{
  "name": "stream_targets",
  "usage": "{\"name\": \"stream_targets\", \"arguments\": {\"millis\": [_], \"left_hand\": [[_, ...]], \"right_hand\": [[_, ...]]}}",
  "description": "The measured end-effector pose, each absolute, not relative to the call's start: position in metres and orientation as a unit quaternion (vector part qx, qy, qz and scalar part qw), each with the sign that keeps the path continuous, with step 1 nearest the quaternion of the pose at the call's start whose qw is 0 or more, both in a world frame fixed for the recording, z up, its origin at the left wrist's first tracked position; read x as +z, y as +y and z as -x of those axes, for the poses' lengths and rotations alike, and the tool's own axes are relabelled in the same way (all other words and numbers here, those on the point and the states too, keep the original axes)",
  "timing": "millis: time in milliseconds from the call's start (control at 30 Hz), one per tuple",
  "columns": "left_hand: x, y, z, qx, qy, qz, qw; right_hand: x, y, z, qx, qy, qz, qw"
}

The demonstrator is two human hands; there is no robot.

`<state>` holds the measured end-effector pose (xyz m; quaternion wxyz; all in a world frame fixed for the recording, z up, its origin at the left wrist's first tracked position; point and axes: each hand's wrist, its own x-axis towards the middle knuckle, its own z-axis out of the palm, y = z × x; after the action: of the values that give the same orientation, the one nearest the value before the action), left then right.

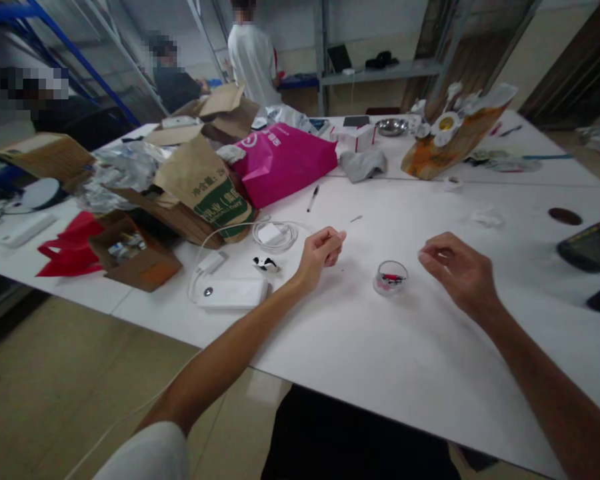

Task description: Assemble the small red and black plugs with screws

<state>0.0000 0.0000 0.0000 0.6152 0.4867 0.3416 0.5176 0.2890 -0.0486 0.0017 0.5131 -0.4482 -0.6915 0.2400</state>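
Observation:
My left hand [324, 252] is above the white table, its fingers curled and thumb and forefinger pinched together. Whatever is in that pinch is hidden or too small to name. A small, thin grey piece [356, 218] shows just beyond its fingertips; whether it touches them I cannot tell. Between my hands stands a small clear glass cup [383, 288] with red and dark slender pieces inside. To the right of the cup is my right hand [463, 275], fingers bent and thumb tip close to the forefinger. I cannot make out anything between them.
A white power bank [233, 293], a coiled cable with charger [271, 233] and a black-and-white item [265, 265] lie left. Behind are a pen [313, 199], a magenta bag [290, 163], a brown paper bag [205, 190] and a grey cloth [363, 164]. Several people are beyond the table.

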Motion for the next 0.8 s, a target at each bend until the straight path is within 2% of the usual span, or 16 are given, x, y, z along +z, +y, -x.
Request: {"name": "stream_targets", "arguments": {"millis": [267,667,800], "left_hand": [[-0.005,-0.007,-0.002,0.474,0.346,-0.612,0.531],[0.004,-0.032,-0.014,0.408,0.287,-0.774,0.389],[-0.001,-0.030,-0.017,0.400,0.282,-0.788,0.373]], "right_hand": [[0.016,-0.057,-0.286,0.200,-0.806,0.389,0.399],[0.014,-0.058,-0.288,0.207,-0.824,0.365,0.380],[0.016,-0.059,-0.286,0.208,-0.820,0.365,0.388]]}}
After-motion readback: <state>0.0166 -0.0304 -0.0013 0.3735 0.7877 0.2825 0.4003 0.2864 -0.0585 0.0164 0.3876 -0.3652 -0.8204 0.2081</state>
